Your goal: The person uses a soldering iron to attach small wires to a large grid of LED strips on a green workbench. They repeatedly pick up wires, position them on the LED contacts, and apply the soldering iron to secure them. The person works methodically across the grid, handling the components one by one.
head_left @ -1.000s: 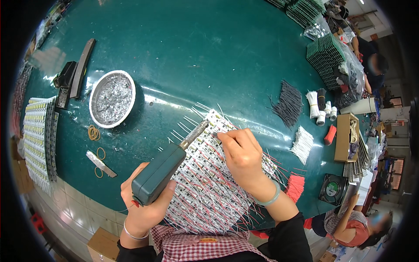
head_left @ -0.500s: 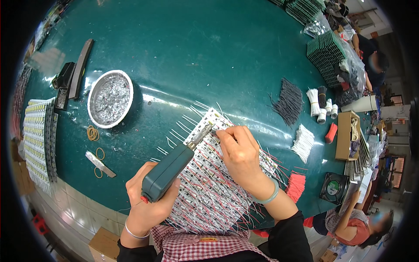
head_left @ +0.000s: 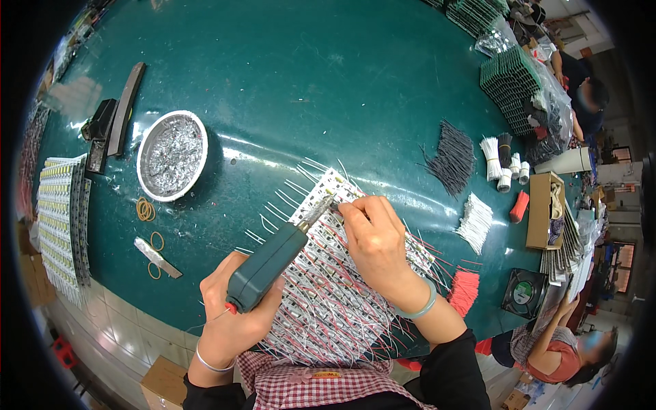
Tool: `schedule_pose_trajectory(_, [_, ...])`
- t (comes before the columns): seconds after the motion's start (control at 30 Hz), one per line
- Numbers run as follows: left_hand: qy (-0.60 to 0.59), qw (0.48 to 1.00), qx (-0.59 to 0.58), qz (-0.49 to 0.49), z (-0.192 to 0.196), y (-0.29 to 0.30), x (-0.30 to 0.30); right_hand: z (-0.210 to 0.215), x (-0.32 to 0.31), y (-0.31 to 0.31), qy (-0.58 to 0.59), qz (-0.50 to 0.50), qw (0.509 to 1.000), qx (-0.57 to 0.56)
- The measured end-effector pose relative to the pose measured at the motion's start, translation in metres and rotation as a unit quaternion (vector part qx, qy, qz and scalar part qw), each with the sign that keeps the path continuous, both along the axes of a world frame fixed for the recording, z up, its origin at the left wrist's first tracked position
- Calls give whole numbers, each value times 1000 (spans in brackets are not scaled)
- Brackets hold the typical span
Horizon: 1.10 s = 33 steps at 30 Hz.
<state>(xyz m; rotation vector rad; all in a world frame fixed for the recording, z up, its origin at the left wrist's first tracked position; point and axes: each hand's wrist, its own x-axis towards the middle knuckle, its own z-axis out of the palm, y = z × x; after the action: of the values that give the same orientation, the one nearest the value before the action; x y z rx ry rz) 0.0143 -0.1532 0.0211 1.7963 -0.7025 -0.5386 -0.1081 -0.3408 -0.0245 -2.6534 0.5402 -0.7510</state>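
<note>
On the table (head_left: 328, 82) lies the board (head_left: 324, 258); over it, the iron (head_left: 268, 270), wrapped in the left hand (head_left: 236, 322); the right hand (head_left: 376, 236) pinches its fingertips together, contents unclear. Wires (head_left: 321, 331) crowd the board's near part; its far end looks barer, probably unfinished.

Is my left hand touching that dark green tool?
Touching: the head view shows your left hand wrapped around the dark green tool.

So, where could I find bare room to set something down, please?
The widest nearly bare tabletop stretches beyond the circuit boards, between the bowl and black wires; a smaller gap separates bowl and circuit boards. The right is crowded: white wires, red wires, cardboard box, cooling fan.
</note>
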Motion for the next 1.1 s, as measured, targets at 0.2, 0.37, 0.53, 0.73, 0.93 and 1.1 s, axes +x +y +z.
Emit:
schedule_pose_trajectory(0.2, [15,1000,12,2,8,1,2,2,2,1,-2,-6,1000,-2])
schedule_pose_trajectory(0.37, [-49,999,-8,12,16,3,3,1,1,1,-3,-6,1000,-6])
schedule_pose_trajectory(0.53, [-23,999,-25,21,14,6,3,2,2,2,-2,-5,1000,-2])
schedule_pose_trajectory(0.73, [-35,998,-27,47,16,9,5,2,1,2,-6,-6,1000,4])
schedule_pose_trajectory(0.93, [23,993,6,112,15,18,3,21,-16,2,21,-19,1000,10])
schedule_pose_trajectory(1.1, [69,987,15,142,13,27,6,65,-32,8,55,-37,998,-8])
